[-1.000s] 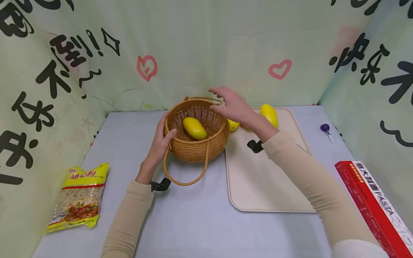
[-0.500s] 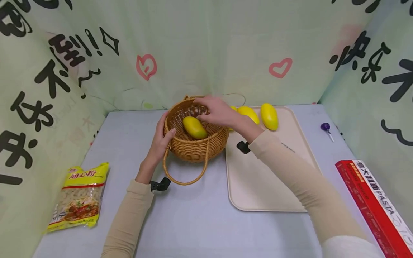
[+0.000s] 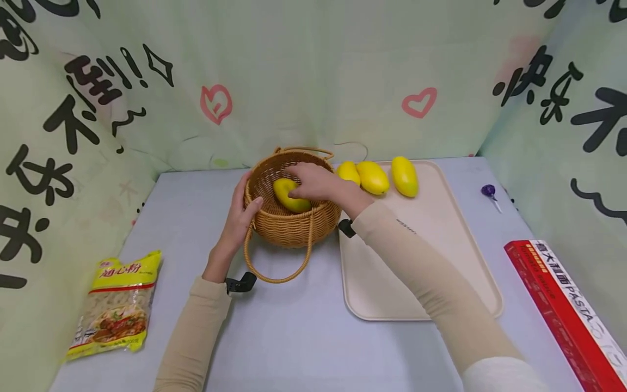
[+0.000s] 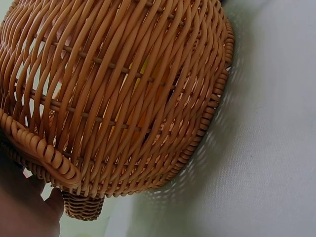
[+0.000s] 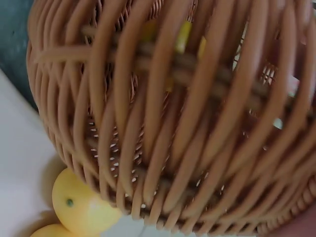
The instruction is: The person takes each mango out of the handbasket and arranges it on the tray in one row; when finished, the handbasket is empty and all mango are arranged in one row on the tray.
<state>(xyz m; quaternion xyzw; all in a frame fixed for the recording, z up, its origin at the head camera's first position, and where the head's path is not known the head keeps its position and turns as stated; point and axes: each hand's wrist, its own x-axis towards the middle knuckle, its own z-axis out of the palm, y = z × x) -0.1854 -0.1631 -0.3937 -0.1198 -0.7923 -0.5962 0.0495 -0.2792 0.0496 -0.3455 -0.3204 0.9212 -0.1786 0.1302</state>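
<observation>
A round wicker basket stands on the table with one handle hanging over its front. My left hand grips its left rim, thumb over the edge; in the left wrist view part of that hand shows beside the weave. Inside the basket lies a yellow mango. My right hand reaches over the right rim, thumb and fingers around the mango; some fingertips are hidden. Through the wicker in the right wrist view, only slivers of yellow show.
Several more yellow mangoes lie at the back of a beige tray right of the basket. A bag of pasta is at the left, a red pasta box at the right, with a purple lollipop behind it.
My right hand has moved left and down from above the basket's right rim to the mango inside. My left hand stays on the rim. The mangoes on the tray have come into fuller view.
</observation>
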